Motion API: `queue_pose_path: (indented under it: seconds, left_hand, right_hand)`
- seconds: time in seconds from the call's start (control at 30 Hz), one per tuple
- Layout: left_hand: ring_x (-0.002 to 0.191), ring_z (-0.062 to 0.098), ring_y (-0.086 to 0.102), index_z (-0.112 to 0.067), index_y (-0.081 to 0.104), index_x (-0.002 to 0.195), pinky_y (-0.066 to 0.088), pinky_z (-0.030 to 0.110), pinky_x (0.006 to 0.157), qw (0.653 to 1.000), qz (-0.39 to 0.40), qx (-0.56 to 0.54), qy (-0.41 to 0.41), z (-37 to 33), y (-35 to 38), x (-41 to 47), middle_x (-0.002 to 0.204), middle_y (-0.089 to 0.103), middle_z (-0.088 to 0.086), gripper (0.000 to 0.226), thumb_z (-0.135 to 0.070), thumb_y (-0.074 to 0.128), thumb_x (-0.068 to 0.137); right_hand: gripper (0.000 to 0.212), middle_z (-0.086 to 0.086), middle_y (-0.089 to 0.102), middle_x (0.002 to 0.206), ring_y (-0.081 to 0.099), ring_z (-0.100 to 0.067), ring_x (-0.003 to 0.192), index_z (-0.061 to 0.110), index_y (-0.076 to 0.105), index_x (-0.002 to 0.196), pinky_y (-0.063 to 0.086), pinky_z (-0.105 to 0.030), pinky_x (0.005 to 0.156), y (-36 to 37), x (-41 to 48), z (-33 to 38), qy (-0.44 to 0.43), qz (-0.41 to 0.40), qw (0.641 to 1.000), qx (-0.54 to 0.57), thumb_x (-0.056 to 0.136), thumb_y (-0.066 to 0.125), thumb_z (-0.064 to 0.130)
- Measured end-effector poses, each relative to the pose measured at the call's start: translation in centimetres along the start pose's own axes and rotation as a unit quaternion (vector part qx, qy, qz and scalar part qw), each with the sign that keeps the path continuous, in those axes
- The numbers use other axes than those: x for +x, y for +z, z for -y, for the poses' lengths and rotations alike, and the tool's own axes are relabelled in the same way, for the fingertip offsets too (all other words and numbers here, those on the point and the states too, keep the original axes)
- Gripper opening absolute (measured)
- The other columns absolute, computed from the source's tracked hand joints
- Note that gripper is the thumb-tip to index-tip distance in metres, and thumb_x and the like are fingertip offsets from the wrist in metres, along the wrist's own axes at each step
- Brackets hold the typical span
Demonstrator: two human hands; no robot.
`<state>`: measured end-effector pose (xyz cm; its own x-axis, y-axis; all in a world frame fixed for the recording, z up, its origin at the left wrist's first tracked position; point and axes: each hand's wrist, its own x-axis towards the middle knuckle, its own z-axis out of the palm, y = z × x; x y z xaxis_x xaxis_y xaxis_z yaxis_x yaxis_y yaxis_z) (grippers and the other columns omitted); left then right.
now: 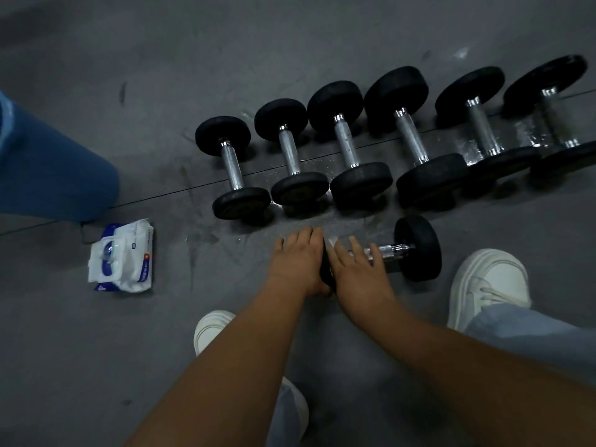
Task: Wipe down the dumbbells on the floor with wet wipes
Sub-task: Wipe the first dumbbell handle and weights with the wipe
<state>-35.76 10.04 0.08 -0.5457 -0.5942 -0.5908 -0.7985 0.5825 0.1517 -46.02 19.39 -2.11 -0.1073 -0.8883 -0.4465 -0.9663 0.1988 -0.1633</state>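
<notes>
"Dumbbell (387, 250) under treatment: where does it lie?"

"On the floor (161, 91), apart from the row of six dumbbells (346, 143) and just ahead of my right shoe (490, 285). Its far head shows plainly. The near head is almost hidden between my hands."

"State of the grip?"

"Neither hand clasps anything. My left hand (300, 262) lies flat, fingers straight, against the outer face of the hidden head. My right hand (354, 269) is spread over the inner end of the handle and presses a wet wipe (332, 241), of which only a white corner shows."

"Hazards?"

"The heads are round and nothing is clamped. I judge a firm stroke could roll it toward the shoe or pinch fingers beneath the head. The floor has a wet sheen near the row, so slipping is possible. The wipe may slide out from under flat fingers. The wipes pack (122, 256) lies well apart to the left."
</notes>
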Motion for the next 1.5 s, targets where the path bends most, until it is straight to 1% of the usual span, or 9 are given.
queue_pose_path:
  seconds: [0.43,0.6,0.77,0.87,1.07,1.2,1.27,1.37,1.5]
  left_hand:
    - [0.139,0.025,0.032,-0.017,0.02,0.15,0.024,0.047,0.116,1.0,0.011,-0.013,0.004,0.1,-0.6,0.3,0.152,0.031,0.003,0.118,-0.055,0.084,0.059]
    - [0.14,0.024,0.03,-0.016,0.02,0.15,0.023,0.047,0.117,1.0,0.008,-0.014,-0.002,0.0,-0.6,0.1,0.153,0.029,0.003,0.118,-0.055,0.083,0.059]
    - [0.14,0.025,0.029,-0.018,0.016,0.151,0.022,0.048,0.117,1.0,0.019,-0.01,-0.003,0.0,-0.9,0.3,0.154,0.027,0.003,0.12,-0.055,0.084,0.059]
    - [0.139,0.025,0.03,-0.018,0.018,0.15,0.024,0.048,0.116,1.0,0.015,-0.008,-0.007,0.0,-0.6,0.4,0.152,0.029,0.002,0.119,-0.056,0.084,0.058]
    - [0.14,0.024,0.029,-0.018,0.015,0.151,0.023,0.048,0.116,1.0,0.014,-0.015,-0.006,0.1,-0.1,0.2,0.152,0.028,0.001,0.122,-0.055,0.085,0.058]
    - [0.136,0.025,0.033,-0.019,0.02,0.149,0.026,0.048,0.114,1.0,0.016,-0.02,-0.003,0.2,-0.6,0.6,0.149,0.033,0.001,0.12,-0.055,0.086,0.055]
    - [0.137,0.025,0.032,-0.019,0.021,0.148,0.025,0.048,0.115,1.0,0.014,-0.017,-0.003,0.2,-0.8,0.6,0.149,0.032,0.002,0.119,-0.056,0.085,0.055]
    - [0.138,0.026,0.031,-0.018,0.019,0.15,0.023,0.047,0.117,1.0,0.006,-0.019,-0.004,0.0,-0.4,0.2,0.15,0.03,0.003,0.121,-0.058,0.085,0.057]
    - [0.136,0.026,0.033,-0.018,0.019,0.15,0.025,0.045,0.114,1.0,-0.015,-0.021,-0.01,-0.2,0.3,-0.3,0.15,0.031,0.003,0.12,-0.056,0.085,0.056]
  right_hand:
    - [0.076,-0.008,0.037,0.152,0.024,-0.031,0.144,0.011,0.033,0.148,0.017,-0.057,0.112,0.9,-1.6,-0.4,-0.029,-0.022,0.999,-0.036,0.083,0.064,0.035]
    - [0.079,-0.004,0.01,0.161,-0.001,-0.028,0.148,0.014,0.005,0.154,-0.003,-0.055,0.115,-0.4,0.8,-0.9,-0.031,0.014,0.997,-0.062,0.094,0.046,0.044]
    - [0.08,-0.011,0.045,0.145,0.033,-0.033,0.14,0.007,0.039,0.145,0.021,-0.057,0.11,1.3,-1.5,-0.8,-0.057,-0.023,0.996,-0.069,0.076,0.071,0.034]
    - [0.066,-0.003,0.032,0.154,0.013,-0.028,0.147,0.016,0.025,0.151,0.004,-0.056,0.114,-0.6,1.5,-1.5,-0.058,-0.01,0.995,-0.075,0.093,0.049,0.038]
    - [0.032,0.005,0.067,0.104,0.054,-0.02,0.117,0.026,0.065,0.109,0.012,-0.047,0.111,-0.8,2.3,-1.4,-0.069,-0.045,0.995,-0.05,0.079,0.063,0.035]
    - [0.013,0.008,0.068,0.079,0.06,-0.02,0.089,0.026,0.071,0.079,0.036,-0.037,0.087,0.9,0.2,-1.3,0.024,-0.16,0.971,0.176,0.074,0.06,0.027]
    - [0.017,0.004,0.068,0.079,0.061,-0.021,0.078,0.02,0.072,0.087,0.046,-0.031,0.068,2.9,-2.8,1.3,0.186,-0.136,0.862,0.451,0.087,0.055,0.019]
    - [0.016,-0.011,0.064,0.074,0.059,-0.022,0.062,0.007,0.064,0.091,0.043,-0.026,0.052,3.7,-1.7,2.9,0.39,0.005,0.488,0.781,0.096,0.049,0.007]
    - [0.028,-0.007,0.066,0.059,0.059,-0.02,0.058,0.006,0.061,0.076,0.044,-0.03,0.062,2.7,1.5,3.0,0.404,0.012,0.303,0.863,0.095,0.041,0.001]
